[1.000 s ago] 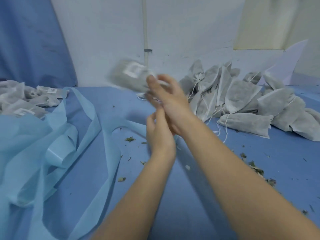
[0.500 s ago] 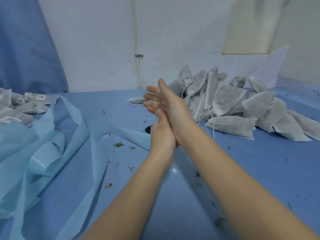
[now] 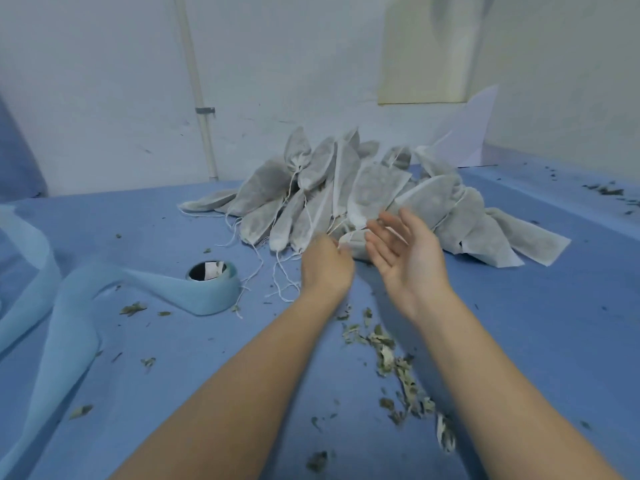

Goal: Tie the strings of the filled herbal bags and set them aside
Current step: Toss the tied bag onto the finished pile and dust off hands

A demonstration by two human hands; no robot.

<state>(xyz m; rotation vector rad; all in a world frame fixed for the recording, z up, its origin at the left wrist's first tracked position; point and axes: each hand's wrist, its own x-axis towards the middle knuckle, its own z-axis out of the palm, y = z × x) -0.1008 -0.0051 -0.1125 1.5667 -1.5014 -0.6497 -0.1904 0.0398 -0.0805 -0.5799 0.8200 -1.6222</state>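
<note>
Left hand [image 3: 325, 268] pinches a herbal bag [image 3: 356, 242] at the pile's [image 3: 346, 195] near edge (loose strings [image 3: 282, 275] trailing), right hand [image 3: 405, 258] spread wide, palm up, beside it on the desk [image 3: 536, 323].

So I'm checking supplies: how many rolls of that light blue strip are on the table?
1: the roll sits on the table, left of the left hand, its strip trailing off leftward. More may lie outside the frame.

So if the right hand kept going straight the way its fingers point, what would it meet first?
Most likely the pile of grey bags straight ahead: the open right hand points its fingers up and away toward it, fingertips already close to the nearest bag, though depth is hard to judge.
</note>
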